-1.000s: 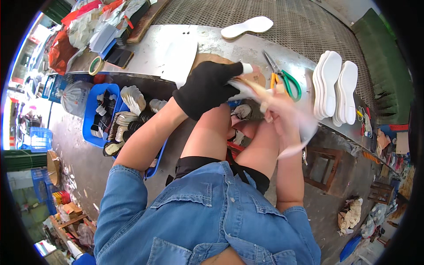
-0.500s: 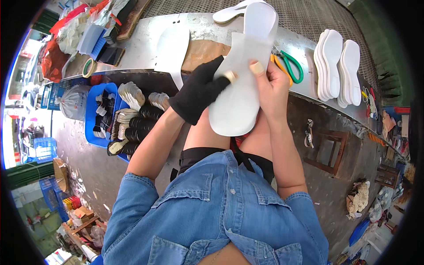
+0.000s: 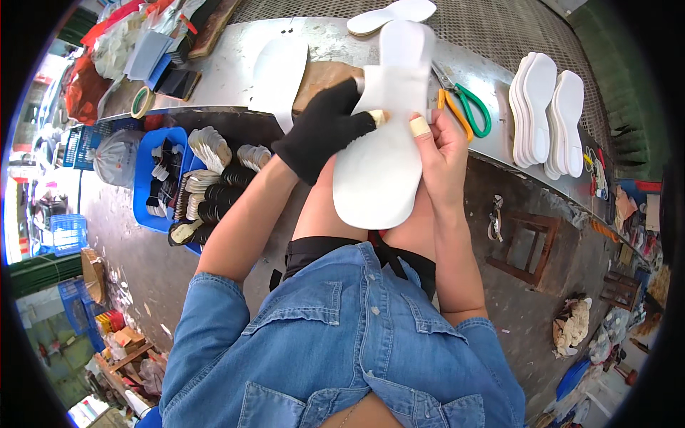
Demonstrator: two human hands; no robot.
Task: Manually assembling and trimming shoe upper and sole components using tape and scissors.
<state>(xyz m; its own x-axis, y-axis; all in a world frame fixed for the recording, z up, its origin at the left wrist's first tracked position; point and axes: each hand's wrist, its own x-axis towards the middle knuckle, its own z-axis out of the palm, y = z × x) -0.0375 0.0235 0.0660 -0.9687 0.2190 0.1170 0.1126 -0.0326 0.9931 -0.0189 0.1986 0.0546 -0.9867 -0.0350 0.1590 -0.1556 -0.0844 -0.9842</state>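
Observation:
Over my lap I hold a white insole (image 3: 378, 185), its wide rounded end toward me. A separate white layer lies across its far half, where a narrower end (image 3: 407, 46) sticks out beyond a straight edge. My left hand (image 3: 322, 132), in a black glove with bare, taped fingertips, grips the left side with the thumb on top. On the right side my bare right hand (image 3: 442, 160) pinches the edge, its thumb wrapped in pale tape. The fingers underneath are hidden. Just beyond my right hand lie scissors (image 3: 472, 110) with green and orange handles.
The metal bench (image 3: 335, 39) carries another white insole (image 3: 280, 75) on the left and stacked white insoles (image 3: 535, 107) on the right. Blue crates (image 3: 146, 185) with bundled insoles stand on the floor to the left. A wooden stool (image 3: 524, 246) is at lower right.
Both hands have drawn the insole slightly toward me, and its far end has shifted left and nearer. The grip looks the same.

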